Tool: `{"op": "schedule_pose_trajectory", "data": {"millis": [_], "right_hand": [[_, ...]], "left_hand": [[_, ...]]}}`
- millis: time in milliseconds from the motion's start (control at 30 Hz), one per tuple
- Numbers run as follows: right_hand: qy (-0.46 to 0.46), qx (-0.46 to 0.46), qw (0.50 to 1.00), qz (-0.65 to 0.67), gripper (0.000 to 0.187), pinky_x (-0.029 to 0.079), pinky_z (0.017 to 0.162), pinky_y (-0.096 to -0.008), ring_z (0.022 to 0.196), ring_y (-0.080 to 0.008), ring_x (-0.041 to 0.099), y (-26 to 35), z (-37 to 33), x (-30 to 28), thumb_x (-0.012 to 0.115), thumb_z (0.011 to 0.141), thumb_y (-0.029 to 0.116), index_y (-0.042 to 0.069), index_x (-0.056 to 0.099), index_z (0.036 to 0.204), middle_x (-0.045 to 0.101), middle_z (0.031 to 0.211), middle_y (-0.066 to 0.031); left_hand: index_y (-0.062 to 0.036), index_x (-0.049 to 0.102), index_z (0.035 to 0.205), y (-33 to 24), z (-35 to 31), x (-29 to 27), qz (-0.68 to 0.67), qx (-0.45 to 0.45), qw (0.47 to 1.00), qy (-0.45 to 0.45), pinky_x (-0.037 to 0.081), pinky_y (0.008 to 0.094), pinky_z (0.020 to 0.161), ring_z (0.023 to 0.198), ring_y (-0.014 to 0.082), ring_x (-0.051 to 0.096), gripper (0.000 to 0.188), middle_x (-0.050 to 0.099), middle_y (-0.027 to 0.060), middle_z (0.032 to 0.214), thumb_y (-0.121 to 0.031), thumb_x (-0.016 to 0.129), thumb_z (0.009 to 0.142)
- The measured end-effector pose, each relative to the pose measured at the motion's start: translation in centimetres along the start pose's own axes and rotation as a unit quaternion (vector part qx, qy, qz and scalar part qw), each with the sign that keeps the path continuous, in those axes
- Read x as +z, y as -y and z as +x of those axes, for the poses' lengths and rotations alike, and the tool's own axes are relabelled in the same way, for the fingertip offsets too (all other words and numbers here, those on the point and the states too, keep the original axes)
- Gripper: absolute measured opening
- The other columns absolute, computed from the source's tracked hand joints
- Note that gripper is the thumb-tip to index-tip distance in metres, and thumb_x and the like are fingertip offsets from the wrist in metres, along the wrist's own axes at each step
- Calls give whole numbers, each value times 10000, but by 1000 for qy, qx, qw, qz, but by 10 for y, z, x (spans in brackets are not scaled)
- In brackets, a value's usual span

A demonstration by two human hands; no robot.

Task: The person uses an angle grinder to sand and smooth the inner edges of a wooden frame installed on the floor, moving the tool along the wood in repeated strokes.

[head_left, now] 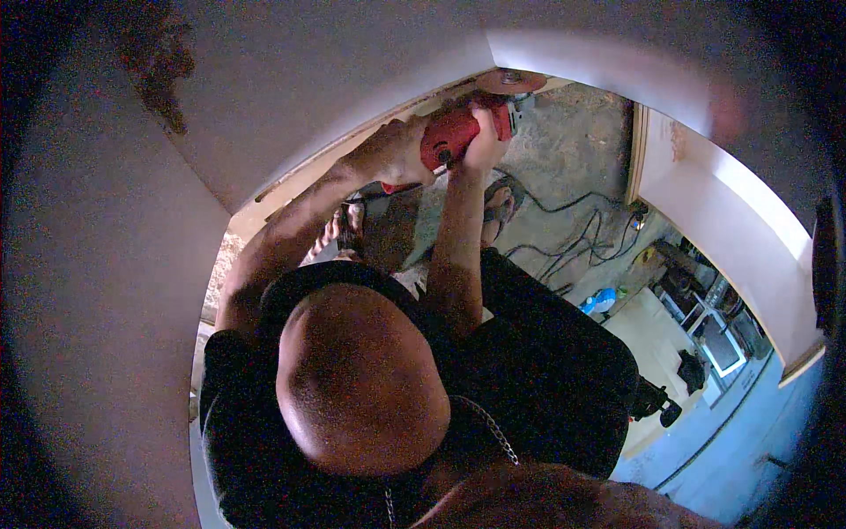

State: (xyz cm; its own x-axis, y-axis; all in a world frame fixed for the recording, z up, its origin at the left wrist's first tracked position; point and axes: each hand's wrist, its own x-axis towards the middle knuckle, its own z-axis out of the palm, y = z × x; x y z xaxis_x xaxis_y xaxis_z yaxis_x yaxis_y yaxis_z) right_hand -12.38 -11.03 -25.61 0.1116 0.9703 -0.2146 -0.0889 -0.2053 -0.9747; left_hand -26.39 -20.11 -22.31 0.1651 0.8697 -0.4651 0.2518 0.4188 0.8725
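1. Two hands grip a red angle grinder (454, 132) at twelve o'clock, its disc (509, 82) against the white panel (352, 70) edge.
2. Left hand (394, 152) fingers are clamped on the rear handle.
3. Right hand (486, 141) fingers wrap the body.
4. Cables (573, 238) lie on the floor, two o'clock.

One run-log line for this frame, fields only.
left hand: grips red angle grinder rear | right hand: grips its body | disc: at pale board edge | floor: black cables
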Motion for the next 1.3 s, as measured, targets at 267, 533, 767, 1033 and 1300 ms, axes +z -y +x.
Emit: {"op": "schedule_pose_trajectory", "data": {"millis": [267, 533, 767, 1033, 1300], "right_hand": [[-15, 27, 1000, 1, 313, 552, 826, -356, 926, -229, 664, 4, -11, 8, 661, 788, 13, -14, 662, 1101, 686, 1042, -92], [-24, 13, 999, -19, 310, 551, 830, -349, 915, -226, 664, 6, -10, 0, 664, 785, 20, -15, 662, 1093, 688, 1028, -89], [-24, 21, 999, 2, 289, 549, 819, -340, 903, -220, 666, 10, -33, 22, 664, 791, 36, -13, 660, 1076, 689, 1019, -88], [-26, 5, 999, 38, 252, 552, 789, -349, 887, -215, 659, 28, -30, 5, 631, 822, 20, 4, 646, 1074, 669, 984, -76], [-22, -28, 998, 45, 239, 527, 772, -334, 852, -205, 636, 33, 13, -15, 653, 802, 40, 17, 647, 1040, 654, 958, -55]], "left_hand": [[39, 528, 1288, 2, -11, -7, -11, 31, 999, -10, 573, 463, 872, 925, 410, 708, 860, 700, 276, 1031, -273, 864, 560], [36, 561, 1259, -3, -9, -3, 37, 35, 999, -16, 584, 464, 838, 878, 397, 720, 815, 712, 258, 948, -275, 865, 570], [37, 554, 1256, 2, -26, -12, -3, -68, 997, 32, 600, 457, 790, 816, 365, 737, 780, 719, 240, 884, -273, 846, 602], [46, 550, 1259, -10, -19, 4, 66, 20, 997, -15, 591, 453, 819, 862, 379, 729, 794, 714, 261, 917, -310, 837, 610], [40, 559, 1233, -35, 17, 18, 53, 47, 997, -25, 592, 442, 797, 866, 375, 726, 753, 714, 255, 938, -302, 827, 619]]}}
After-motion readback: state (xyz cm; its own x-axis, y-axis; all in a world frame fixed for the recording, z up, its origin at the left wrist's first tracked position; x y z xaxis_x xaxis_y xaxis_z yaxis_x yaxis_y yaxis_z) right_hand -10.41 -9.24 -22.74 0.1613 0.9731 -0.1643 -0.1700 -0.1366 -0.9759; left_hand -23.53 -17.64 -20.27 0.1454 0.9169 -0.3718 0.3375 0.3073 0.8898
